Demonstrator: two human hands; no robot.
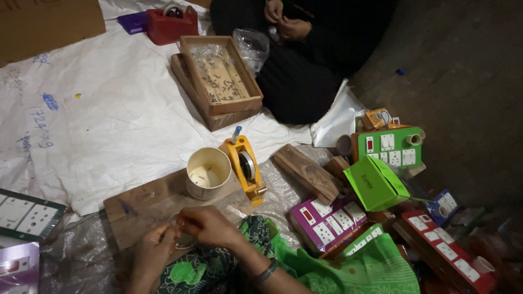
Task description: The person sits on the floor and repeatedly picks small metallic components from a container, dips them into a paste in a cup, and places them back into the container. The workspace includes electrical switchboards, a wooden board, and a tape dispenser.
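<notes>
Head view: I see the large crumpled white plastic sheet (109, 109) covering the floor at far left. On it, at far centre, lies a shallow rectangular wooden tray (220, 73) stacked on a second one, with a person in dark clothing seated just beyond. At right, I note a pile of coloured switch-and-socket boards: a green board (389, 147), a purple board (327, 220) and a red board (444, 247), with a bright green cardboard box (376, 182) between them. A flat worn wooden plank (158, 209) lies near centre. On its far edge stands a cream round plastic cup (208, 173), and just right of the cup a yellow tape dispenser (245, 166).

My left hand (155, 247) and right hand (210, 226) meet over the plank's near edge. Both have fingers curled together, pinching a small clear ring-shaped piece (184, 238); I cannot tell its exact kind.
</notes>
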